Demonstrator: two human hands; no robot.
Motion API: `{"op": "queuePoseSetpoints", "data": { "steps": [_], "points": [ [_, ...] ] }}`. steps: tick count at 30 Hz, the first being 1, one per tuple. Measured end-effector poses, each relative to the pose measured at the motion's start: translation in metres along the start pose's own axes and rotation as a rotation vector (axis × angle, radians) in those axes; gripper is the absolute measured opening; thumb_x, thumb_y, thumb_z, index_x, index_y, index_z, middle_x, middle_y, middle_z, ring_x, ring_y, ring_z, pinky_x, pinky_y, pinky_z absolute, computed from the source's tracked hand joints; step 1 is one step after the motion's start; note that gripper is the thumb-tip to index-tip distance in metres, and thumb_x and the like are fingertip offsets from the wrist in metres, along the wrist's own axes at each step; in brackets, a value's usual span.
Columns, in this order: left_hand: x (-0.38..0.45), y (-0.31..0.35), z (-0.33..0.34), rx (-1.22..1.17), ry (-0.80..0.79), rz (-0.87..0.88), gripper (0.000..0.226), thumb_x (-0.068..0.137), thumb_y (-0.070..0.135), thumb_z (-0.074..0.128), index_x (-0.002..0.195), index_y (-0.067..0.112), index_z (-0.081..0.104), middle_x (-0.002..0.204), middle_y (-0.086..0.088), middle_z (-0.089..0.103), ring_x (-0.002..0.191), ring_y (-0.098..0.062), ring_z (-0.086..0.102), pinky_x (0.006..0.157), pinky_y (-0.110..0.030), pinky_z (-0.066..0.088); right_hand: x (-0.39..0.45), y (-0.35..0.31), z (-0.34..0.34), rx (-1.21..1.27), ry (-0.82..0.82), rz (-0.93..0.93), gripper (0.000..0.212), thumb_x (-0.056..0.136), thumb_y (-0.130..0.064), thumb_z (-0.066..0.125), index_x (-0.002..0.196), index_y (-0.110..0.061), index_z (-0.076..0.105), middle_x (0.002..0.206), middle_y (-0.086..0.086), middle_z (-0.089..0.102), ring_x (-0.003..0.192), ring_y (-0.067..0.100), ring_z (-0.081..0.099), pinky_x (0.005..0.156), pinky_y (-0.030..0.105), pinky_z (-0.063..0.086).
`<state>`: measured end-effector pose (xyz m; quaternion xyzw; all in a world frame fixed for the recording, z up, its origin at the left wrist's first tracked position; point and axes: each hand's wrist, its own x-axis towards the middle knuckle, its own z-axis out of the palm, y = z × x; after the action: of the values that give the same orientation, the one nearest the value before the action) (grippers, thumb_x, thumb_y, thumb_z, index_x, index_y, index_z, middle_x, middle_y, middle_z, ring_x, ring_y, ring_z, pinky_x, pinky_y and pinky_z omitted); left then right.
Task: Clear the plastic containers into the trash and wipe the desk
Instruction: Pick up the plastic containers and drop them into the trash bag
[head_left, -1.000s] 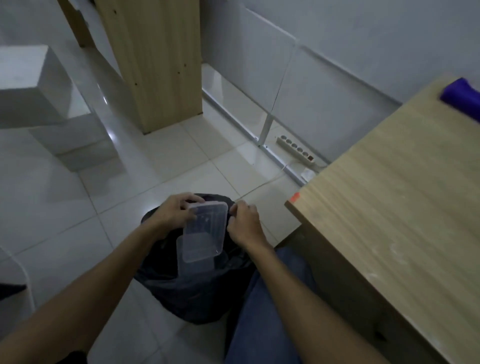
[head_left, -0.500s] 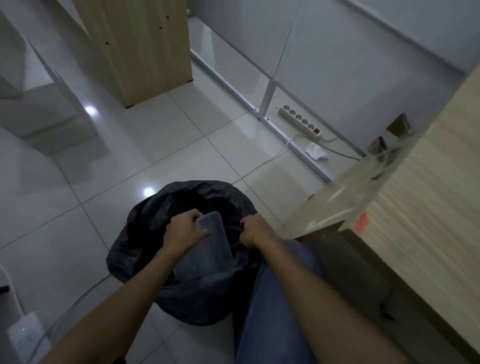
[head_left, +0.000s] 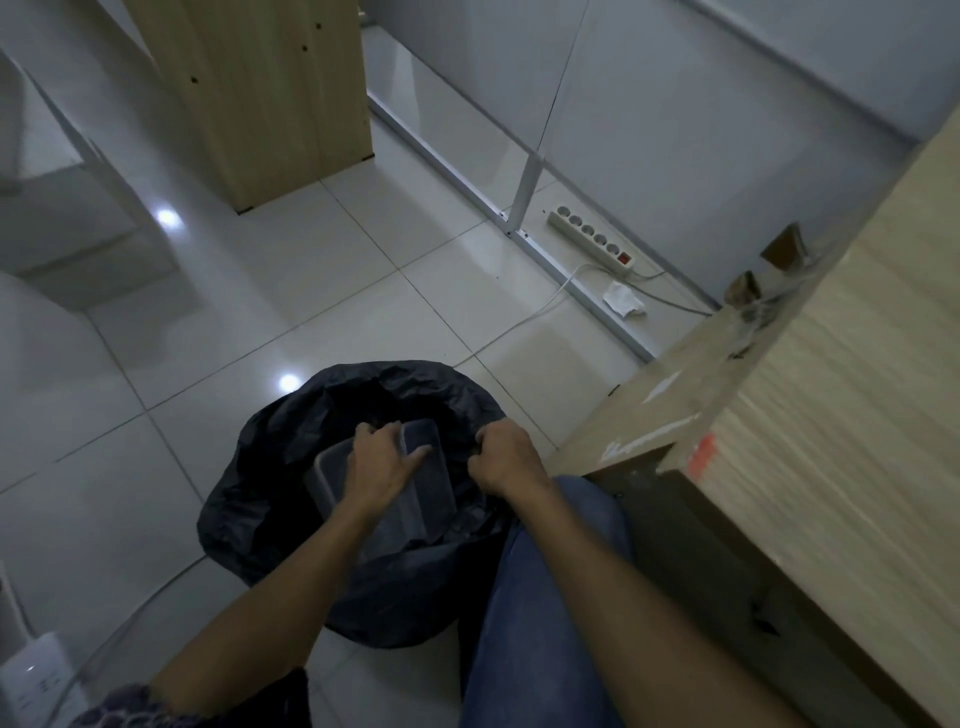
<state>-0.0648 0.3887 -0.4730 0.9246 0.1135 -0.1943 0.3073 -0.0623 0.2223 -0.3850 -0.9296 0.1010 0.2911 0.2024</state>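
A black trash bag (head_left: 291, 478) sits open-mouthed on the white tiled floor (head_left: 270, 312), just left of the person's blue-jeaned leg (head_left: 535, 613). Inside its mouth lie clear plastic containers (head_left: 421, 488), tilted with their far ends higher, one partly over another; they show dimly against the dark liner. The left hand (head_left: 376, 460) reaches into the bag and holds the top container, its fingers curled over the far left edge and the thumb lying across the flat face. The right hand (head_left: 506, 460) is at the right side of the bag's rim, fingers closed tight and pinching a fold of the black plastic, holding the mouth open. To the right stands the wooden desk (head_left: 857, 415), its pale grained top blurred, with a small orange-red mark (head_left: 701, 451) near its near-left corner. A brown cardboard piece (head_left: 670, 395) lies just beside the desk on its left, between desk and bag. Farther off, along the base of the grey wall, a white power strip (head_left: 592, 245) with a red switch lies on the floor, its cord running left toward the bag, and a crumpled white tissue (head_left: 623, 301) rests near it. A light wooden cabinet (head_left: 260, 93) stands at the far left. A white device (head_left: 31, 680) shows at the near-left corner.
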Motion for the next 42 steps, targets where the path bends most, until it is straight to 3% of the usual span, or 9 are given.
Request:
{"op": "queuePoseSetpoints", "data": {
  "steps": [2, 5, 9, 12, 15, 19, 28, 35, 42],
  "points": [
    [-0.002, -0.008, -0.01, 0.003, -0.028, 0.02, 0.061, 0.088, 0.046, 0.076, 0.135, 0.011, 0.063, 0.127, -0.02, 0.061, 0.115, -0.037, 0.061, 0.091, -0.043, 0.051, -0.007, -0.005, -0.002, 0.005, -0.007, -0.03, 0.012, 0.092, -0.013, 0.06, 0.098, -0.002, 0.062, 0.126, 0.019, 0.052, 0.117, 0.037, 0.057, 0.091, 0.038, 0.051],
    [-0.012, -0.005, -0.031, -0.06, -0.014, 0.031, 0.046, 0.086, 0.031, 0.08, 0.125, 0.008, 0.072, 0.114, -0.014, 0.075, 0.106, -0.028, 0.069, 0.087, -0.033, 0.052, -0.02, -0.013, -0.007, 0.018, 0.015, -0.1, 0.035, 0.095, -0.015, 0.058, 0.129, -0.006, 0.06, 0.137, 0.015, 0.046, 0.125, 0.035, 0.052, 0.102, 0.043, 0.048],
    [-0.026, 0.013, -0.071, -0.08, -0.023, 0.077, 0.022, 0.088, 0.024, 0.078, 0.106, 0.012, 0.079, 0.097, -0.006, 0.078, 0.093, -0.018, 0.072, 0.076, -0.02, 0.047, -0.047, -0.033, -0.027, 0.079, 0.126, -0.21, 0.037, 0.097, -0.019, 0.059, 0.13, -0.003, 0.057, 0.136, 0.017, 0.05, 0.126, 0.033, 0.05, 0.1, 0.037, 0.043],
    [-0.04, 0.037, -0.113, -0.045, -0.037, 0.17, 0.021, 0.087, 0.023, 0.08, 0.107, 0.014, 0.079, 0.098, -0.005, 0.078, 0.086, -0.013, 0.069, 0.076, -0.02, 0.051, -0.071, -0.056, -0.044, 0.091, 0.201, -0.277, 0.044, 0.1, -0.03, 0.059, 0.133, -0.003, 0.049, 0.138, 0.017, 0.048, 0.127, 0.034, 0.048, 0.1, 0.04, 0.043],
    [-0.059, 0.063, -0.164, -0.008, 0.016, 0.262, 0.022, 0.086, 0.028, 0.08, 0.106, 0.02, 0.079, 0.1, -0.001, 0.078, 0.092, -0.015, 0.071, 0.088, -0.028, 0.055, -0.098, -0.08, -0.065, 0.012, 0.287, -0.325, 0.047, 0.104, -0.038, 0.049, 0.135, -0.003, 0.045, 0.138, 0.018, 0.046, 0.126, 0.034, 0.046, 0.096, 0.045, 0.046],
    [-0.092, 0.096, -0.245, 0.046, 0.084, 0.359, 0.031, 0.088, 0.029, 0.079, 0.117, 0.019, 0.076, 0.111, 0.0, 0.075, 0.092, -0.01, 0.07, 0.086, -0.022, 0.05, -0.14, -0.112, -0.106, -0.095, 0.377, -0.402, 0.054, 0.106, -0.045, 0.041, 0.141, -0.004, 0.041, 0.141, 0.016, 0.045, 0.127, 0.032, 0.045, 0.098, 0.047, 0.044],
    [-0.173, 0.199, -0.364, 0.115, 0.306, 0.626, 0.038, 0.088, 0.028, 0.079, 0.125, 0.024, 0.072, 0.12, 0.003, 0.072, 0.115, -0.015, 0.066, 0.1, -0.031, 0.049, -0.226, -0.131, -0.218, -0.119, 0.583, -0.594, 0.06, 0.105, -0.044, 0.046, 0.148, -0.005, 0.032, 0.151, 0.015, 0.037, 0.139, 0.033, 0.036, 0.11, 0.047, 0.037],
    [-0.22, 0.333, -0.332, 0.156, 0.282, 0.916, 0.04, 0.088, 0.028, 0.079, 0.127, 0.025, 0.071, 0.123, 0.006, 0.072, 0.112, -0.009, 0.066, 0.098, -0.026, 0.049, -0.284, -0.023, -0.311, -0.269, 0.709, -0.456, 0.077, 0.104, -0.062, 0.027, 0.164, -0.019, 0.005, 0.172, 0.0, -0.005, 0.158, 0.027, -0.008, 0.124, 0.056, -0.005],
    [-0.27, 0.456, -0.227, 0.214, 0.125, 1.179, 0.052, 0.089, 0.034, 0.078, 0.138, 0.027, 0.063, 0.139, 0.005, 0.065, 0.126, -0.011, 0.061, 0.101, -0.019, 0.039, -0.346, 0.142, -0.358, -0.236, 0.81, -0.155, 0.079, 0.101, -0.069, 0.024, 0.164, -0.026, 0.002, 0.172, -0.007, -0.011, 0.157, 0.022, -0.016, 0.124, 0.057, -0.008]
  ]
}}
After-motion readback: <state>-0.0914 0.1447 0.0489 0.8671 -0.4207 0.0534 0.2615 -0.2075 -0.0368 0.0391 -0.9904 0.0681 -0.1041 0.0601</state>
